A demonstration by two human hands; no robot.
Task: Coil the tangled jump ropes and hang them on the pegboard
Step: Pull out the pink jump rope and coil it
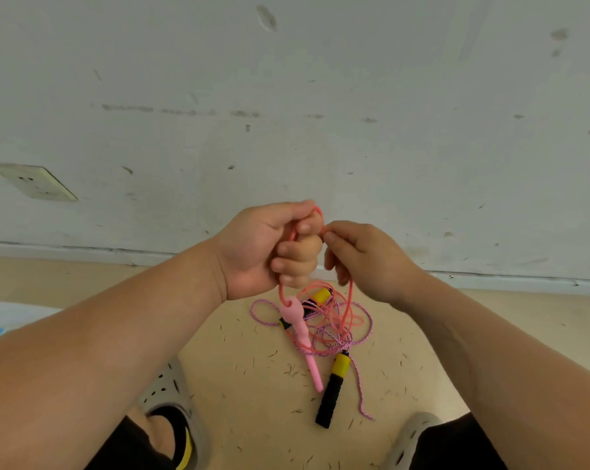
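Gripping one pink rope (pixel 347 312), two hands (pixel 253 252)

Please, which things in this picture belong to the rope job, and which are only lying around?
Job things:
left hand, closed on the pink rope
right hand, pinching the same rope
pink handle, hanging
purple rope, tangled on the floor
black-yellow handle

Only around:
wall socket
sandals
floor with small debris
No pegboard is visible.
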